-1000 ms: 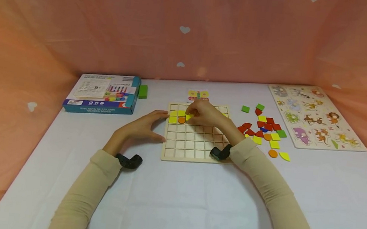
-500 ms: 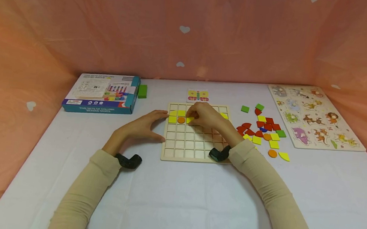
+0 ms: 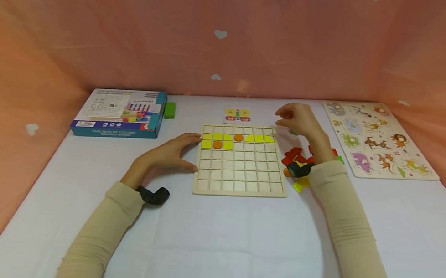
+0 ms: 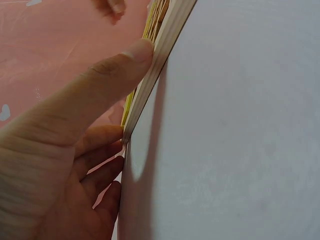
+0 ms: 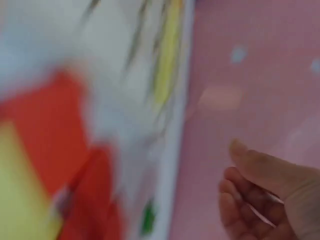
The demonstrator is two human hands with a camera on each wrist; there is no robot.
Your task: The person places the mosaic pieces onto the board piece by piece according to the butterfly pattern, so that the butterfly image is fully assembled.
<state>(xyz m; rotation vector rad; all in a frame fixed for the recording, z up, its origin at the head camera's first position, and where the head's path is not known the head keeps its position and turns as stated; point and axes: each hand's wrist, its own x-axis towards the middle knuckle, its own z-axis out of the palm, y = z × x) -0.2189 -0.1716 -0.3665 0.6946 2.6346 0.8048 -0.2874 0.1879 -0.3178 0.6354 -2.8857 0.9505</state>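
A wooden grid board lies flat mid-table. Its second row bears several yellow tiles with an orange disc in the centre. The third row shows two yellow tiles either side of another orange disc. My left hand rests its thumb and fingertips against the board's left edge, fingers relaxed; the left wrist view shows the thumb on that edge. Raised over the loose pieces, my right hand has loosely bent fingers and no piece visible in it. It partly hides a pile of red pieces.
A small butterfly pattern card sits behind the board. At the back left are a blue-edged box and a green block. An animal puzzle board lies at the right, beyond the loose pieces. A pink curtain backs the table.
My right hand has let go of a yellow tile, now in the third row beside the orange disc, and moved right over the loose pieces. The left hand stays at the board's edge.
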